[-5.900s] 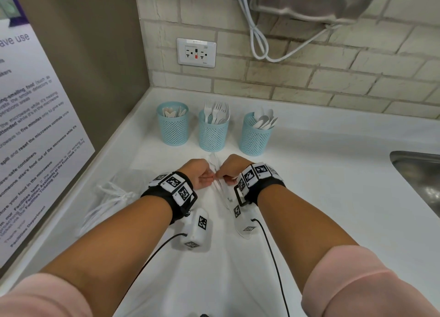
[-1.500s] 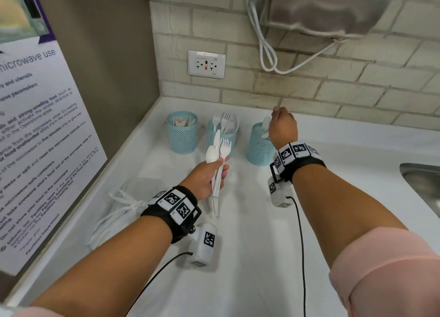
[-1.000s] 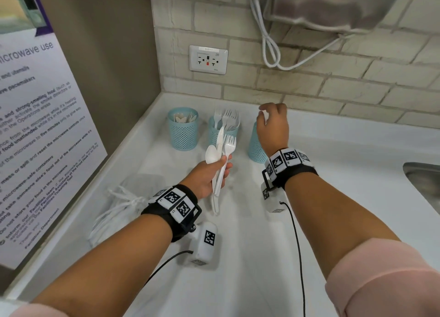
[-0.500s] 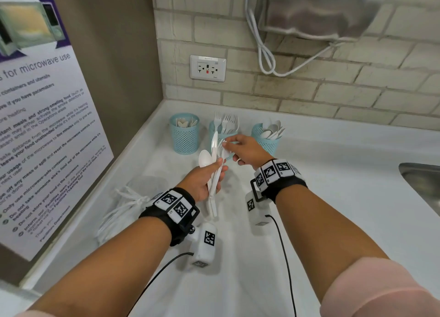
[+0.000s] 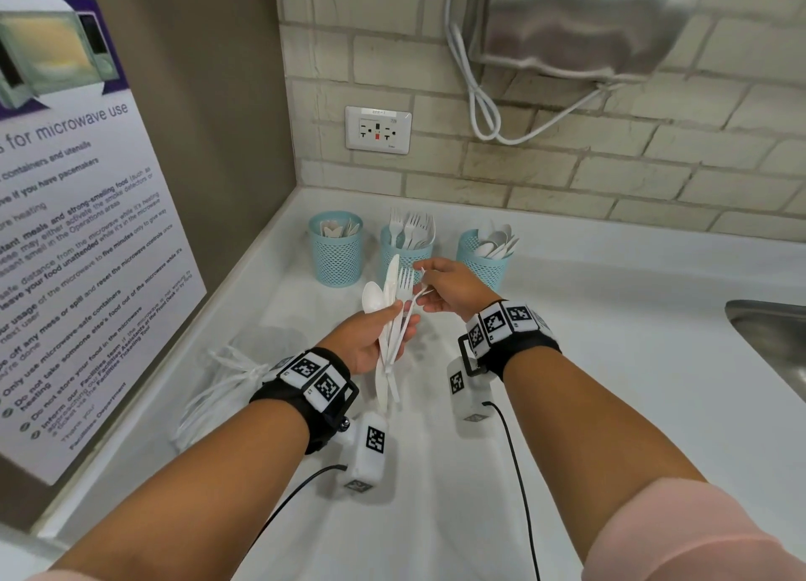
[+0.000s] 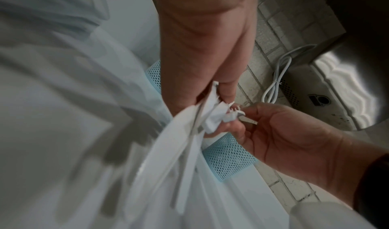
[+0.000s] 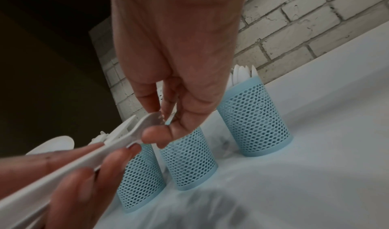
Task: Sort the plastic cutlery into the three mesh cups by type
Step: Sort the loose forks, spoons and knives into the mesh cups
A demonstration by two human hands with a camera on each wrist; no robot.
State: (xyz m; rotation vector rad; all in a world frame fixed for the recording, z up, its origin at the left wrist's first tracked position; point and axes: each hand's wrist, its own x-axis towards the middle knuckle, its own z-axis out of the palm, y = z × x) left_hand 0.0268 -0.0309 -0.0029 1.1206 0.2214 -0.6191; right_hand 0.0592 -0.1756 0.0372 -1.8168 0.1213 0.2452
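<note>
My left hand [image 5: 384, 332] grips a bundle of white plastic cutlery [image 5: 390, 292] upright above the counter; a spoon, a knife and a fork show in it. My right hand [image 5: 425, 284] pinches the head end of one piece of that bundle between thumb and fingers [image 7: 153, 137]; which type it is I cannot tell. Behind the hands stand three blue mesh cups: the left cup [image 5: 336, 257] with flat white pieces, the middle cup [image 5: 408, 253] with forks, the right cup [image 5: 484, 262] with spoons. The left wrist view shows both hands [image 6: 273, 132] close together on the bundle [image 6: 189, 149].
A clear plastic bag with more white cutlery [image 5: 222, 384] lies on the white counter at the left, beside a wall with a poster [image 5: 65, 231]. A steel sink [image 5: 776, 340] is at the right edge. A metal wall unit [image 5: 567, 17] with a looped cable hangs above the cups.
My right hand has come back from the right cup, where it was 1.5 s ago, to the bundle and now pinches one piece. The left hand has kept its hold on the bundle.
</note>
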